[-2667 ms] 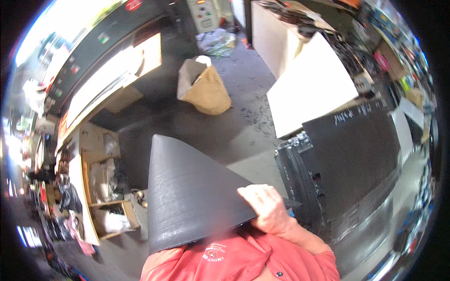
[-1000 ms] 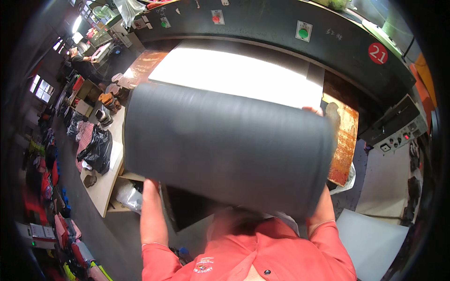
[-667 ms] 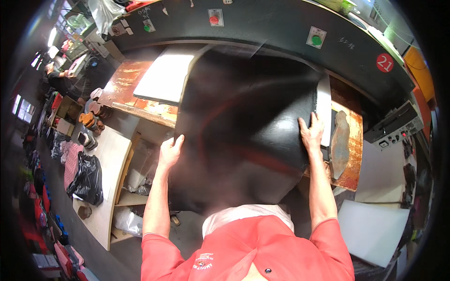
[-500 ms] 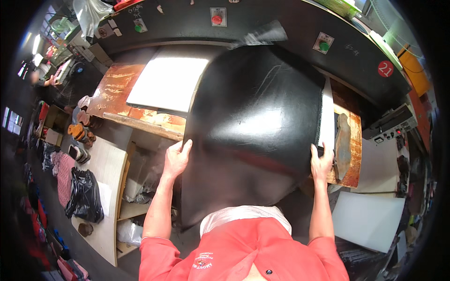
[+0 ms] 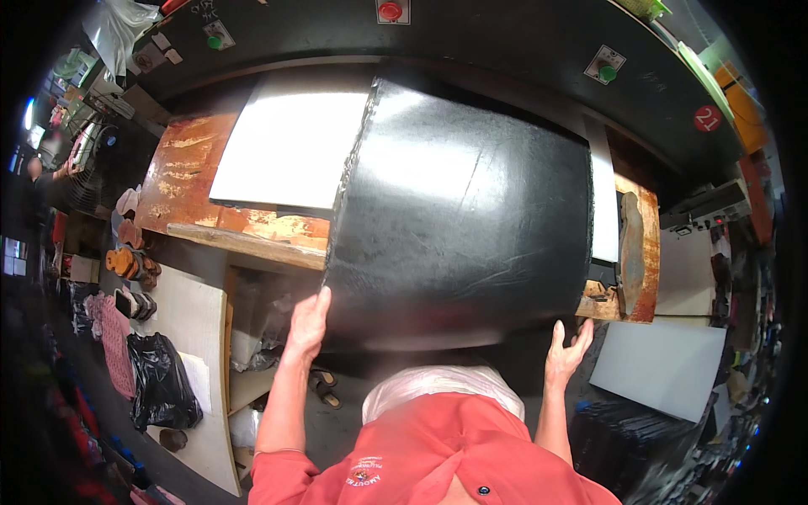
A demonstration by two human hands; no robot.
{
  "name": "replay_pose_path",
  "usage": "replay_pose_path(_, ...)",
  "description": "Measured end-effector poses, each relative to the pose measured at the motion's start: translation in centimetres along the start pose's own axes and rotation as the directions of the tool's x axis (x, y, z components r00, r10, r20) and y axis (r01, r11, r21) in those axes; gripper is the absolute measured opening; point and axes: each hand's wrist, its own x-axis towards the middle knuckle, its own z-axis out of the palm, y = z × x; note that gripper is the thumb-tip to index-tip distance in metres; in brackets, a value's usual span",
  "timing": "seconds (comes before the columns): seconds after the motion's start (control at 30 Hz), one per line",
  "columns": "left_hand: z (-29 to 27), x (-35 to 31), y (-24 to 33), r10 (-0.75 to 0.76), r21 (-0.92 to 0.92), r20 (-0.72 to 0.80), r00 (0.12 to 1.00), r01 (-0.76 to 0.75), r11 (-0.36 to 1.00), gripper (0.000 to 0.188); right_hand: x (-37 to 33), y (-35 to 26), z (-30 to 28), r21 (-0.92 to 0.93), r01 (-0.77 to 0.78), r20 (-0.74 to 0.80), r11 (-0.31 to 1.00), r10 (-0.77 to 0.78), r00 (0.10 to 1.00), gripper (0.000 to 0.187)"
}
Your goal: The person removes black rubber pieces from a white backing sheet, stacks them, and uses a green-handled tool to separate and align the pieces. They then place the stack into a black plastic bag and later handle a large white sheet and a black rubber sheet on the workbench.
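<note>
A large, glossy black sheet (image 5: pixel 463 210) lies across the work table over a white board (image 5: pixel 286 151). Its near edge hangs past the table front, close to my body. At its near left corner is my left hand (image 5: pixel 308 326), fingers stretched upward and touching or very near the side edge. My right hand (image 5: pixel 567 358) is just off the near right corner, thumb and fingers apart, holding nothing. More of the white board (image 5: pixel 604 202) shows past the sheet's right edge.
Rusty brown table surface (image 5: pixel 189 168) shows at the left. A long flat stone-like piece (image 5: pixel 631 252) rests at the right end. Behind is a dark machine beam with a red button (image 5: pixel 390 11). A black plastic bag (image 5: pixel 160 379) sits on the left side table; a white panel (image 5: pixel 661 366) stands lower right.
The black sheet has gone from bent up toward me to lying flatter on the table. My right hand has come away from its edge and moved nearer my body; my left hand has shifted slightly nearer.
</note>
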Motion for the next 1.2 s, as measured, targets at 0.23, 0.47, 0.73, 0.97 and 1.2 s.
replay_pose_path(0.23, 0.0, -2.3, -1.2, 0.122, -0.115, 0.065, 0.990, -0.114, 0.987, 0.040, -0.1, 4.8, 2.6, 0.303, -0.213, 0.390, 0.929, 0.083, 0.917, 0.046)
replay_pose_path(0.47, 0.3, -4.4, 7.0, 0.419, 0.216, 0.087, 0.904, -0.428, 0.878, 0.029, 0.6, -1.4, -0.6, 0.340, -0.019, 0.299, 0.940, -0.089, 0.950, 0.030)
replay_pose_path(0.73, 1.4, 2.4, 14.1, 0.471, 0.342, 0.049, 0.881, -0.458, 0.821, 0.031, 8.9, -12.6, 0.4, 0.163, 0.109, 0.338, 0.981, -0.159, 0.928, 0.026)
replay_pose_path(0.97, 1.6, 20.2, 27.7, 0.513, 0.709, -0.128, 0.849, -0.283, 0.646, 0.042, 26.5, -21.7, 15.0, 0.273, 0.085, 0.436, 0.958, -0.202, 0.877, 0.046)
replay_pose_path(1.2, -4.3, 17.1, 19.3, 0.405, 0.767, -0.228, 0.885, -0.093, 0.635, 0.048, 23.0, -17.2, 15.9, 0.320, 0.031, 0.514, 0.947, -0.200, 0.834, 0.056)
